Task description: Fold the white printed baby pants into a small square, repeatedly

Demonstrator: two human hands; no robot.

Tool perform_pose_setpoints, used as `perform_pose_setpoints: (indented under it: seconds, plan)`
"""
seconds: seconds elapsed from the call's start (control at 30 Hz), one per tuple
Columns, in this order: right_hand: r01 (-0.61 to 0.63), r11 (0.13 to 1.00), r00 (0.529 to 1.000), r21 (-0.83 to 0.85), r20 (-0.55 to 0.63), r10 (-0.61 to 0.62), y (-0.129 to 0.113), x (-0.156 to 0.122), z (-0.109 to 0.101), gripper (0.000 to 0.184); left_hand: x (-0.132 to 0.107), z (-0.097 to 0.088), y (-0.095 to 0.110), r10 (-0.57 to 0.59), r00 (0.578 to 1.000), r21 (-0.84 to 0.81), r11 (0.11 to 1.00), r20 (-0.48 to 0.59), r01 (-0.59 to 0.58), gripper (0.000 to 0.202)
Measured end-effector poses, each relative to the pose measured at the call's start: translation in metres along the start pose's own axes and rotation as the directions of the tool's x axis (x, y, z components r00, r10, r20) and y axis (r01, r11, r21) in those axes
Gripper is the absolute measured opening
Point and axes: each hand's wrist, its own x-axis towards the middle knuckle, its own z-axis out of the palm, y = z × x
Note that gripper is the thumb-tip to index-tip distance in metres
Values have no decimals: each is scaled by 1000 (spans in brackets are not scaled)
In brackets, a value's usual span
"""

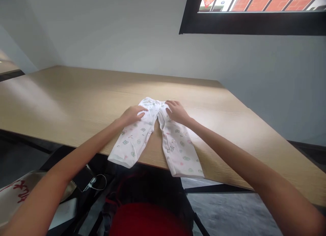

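**White printed trousers flat on the counter, both hands at the waist**

White cotton baby trousers (155,134) with small green and pink prints lie spread on the pale wood counter (76,100), waistband away from me and the two legs running back toward the near edge, splayed apart. The cuffs reach that edge and seem to hang slightly over it, though I can't be sure from this angle.

My left hand (132,114) rests palm down on the upper part of the left leg, just below the waistband, fingers loosely spread and pressing on cloth rather than pinching it. My right hand (177,112) lies on the right side of the waist, fingers curled onto the fabric; whether that grip pinches a fold I cannot tell. The crotch seam sits between the two hands.
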Motion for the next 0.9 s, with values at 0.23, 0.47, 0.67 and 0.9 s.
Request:
perform_pose_setpoints:
  seconds: [0.23, 0.47, 0.67, 0.9]
  plan:
    - [352, 909, 851, 221, 328, -410, -68, 28, 34, 44, -22, 21, 6, 97, 979, 21, 994, 180, -103, 37]
    - [211, 977, 910, -23, 369, -188, -61, 73, 61, 50, -143, 12, 46, 163, 903, 83, 974, 396, -212, 45]
    - [44, 970, 847, 238, 506, -163, -53, 78, 30, 48, -161, -3, 73, 83, 959, 56, 993, 271, -102, 37]
    - [-81, 896, 924, 438, 369, -97, 13, 22, -42, 39, 21, 49, 108, 219, 926, 94, 961, 307, -258, 47]
